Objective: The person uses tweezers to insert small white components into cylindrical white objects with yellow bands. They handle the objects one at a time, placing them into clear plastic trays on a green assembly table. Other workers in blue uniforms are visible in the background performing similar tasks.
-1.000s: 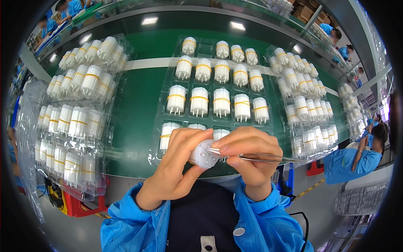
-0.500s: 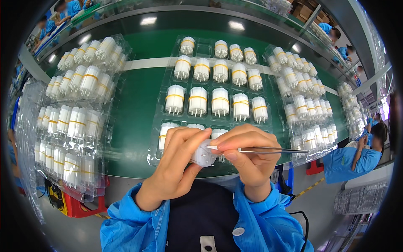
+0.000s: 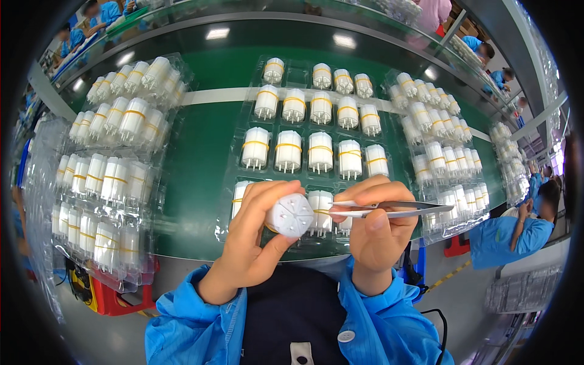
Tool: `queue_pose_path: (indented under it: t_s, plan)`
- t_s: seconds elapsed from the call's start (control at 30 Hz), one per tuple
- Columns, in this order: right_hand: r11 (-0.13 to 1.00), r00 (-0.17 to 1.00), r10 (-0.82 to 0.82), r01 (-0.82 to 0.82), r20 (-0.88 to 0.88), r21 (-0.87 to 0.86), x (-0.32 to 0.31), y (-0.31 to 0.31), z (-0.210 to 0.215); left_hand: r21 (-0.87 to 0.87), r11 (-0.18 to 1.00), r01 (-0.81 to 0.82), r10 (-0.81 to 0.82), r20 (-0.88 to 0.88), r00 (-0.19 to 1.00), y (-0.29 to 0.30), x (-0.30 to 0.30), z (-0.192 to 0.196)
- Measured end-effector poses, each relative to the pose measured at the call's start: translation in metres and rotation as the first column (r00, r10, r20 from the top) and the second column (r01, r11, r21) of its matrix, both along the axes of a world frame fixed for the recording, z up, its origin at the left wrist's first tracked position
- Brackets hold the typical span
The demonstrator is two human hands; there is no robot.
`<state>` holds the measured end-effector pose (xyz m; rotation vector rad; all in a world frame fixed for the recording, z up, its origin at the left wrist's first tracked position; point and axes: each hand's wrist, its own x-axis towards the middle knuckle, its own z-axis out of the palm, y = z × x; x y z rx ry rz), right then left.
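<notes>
My left hand (image 3: 250, 240) grips a bundle of white wedge-shaped plastic parts (image 3: 291, 216). Its round end is turned up, divided into wedges with small holes or pins. Beside it, my right hand (image 3: 381, 240) holds metal tweezers (image 3: 421, 212), with the tips spread and pointing left, apart from the bundle. Past my hands lies a clear plastic tray (image 3: 234, 152) bearing rows of similar white bundles (image 3: 320, 152), banded in yellow, with thin prongs at their lower ends. My hands partly hide the tray's nearest row.
Stacked clear trays of white bundles stand at left (image 3: 115, 179) and right (image 3: 435, 152) on the green table (image 3: 198, 152). A red stool (image 3: 125, 298) is below the left edge. At right sits a co-worker in a blue smock (image 3: 502, 240); others work beyond the table.
The tweezers have drawn back rightward from the bundle and their tips have spread apart. The bundle's round end now faces up more fully. Someone in pink has appeared at the back.
</notes>
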<state>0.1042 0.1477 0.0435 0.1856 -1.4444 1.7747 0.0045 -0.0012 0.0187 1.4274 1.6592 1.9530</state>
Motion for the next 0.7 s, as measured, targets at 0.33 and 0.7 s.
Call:
queue_pose_path:
  t_s: [0.33,0.7]
  plan:
    - [0.997,0.995,-0.076,0.076,0.057,0.018,0.001,-0.007,-0.008,0.099,0.99,0.104,-0.128,0.279,0.952,-0.003,0.004,0.0]
    - [0.941,0.978,-0.182,0.142,0.105,0.306,0.003,-0.009,0.01,0.007,0.997,0.076,-0.077,0.115,0.99,-0.003,0.004,-0.001]
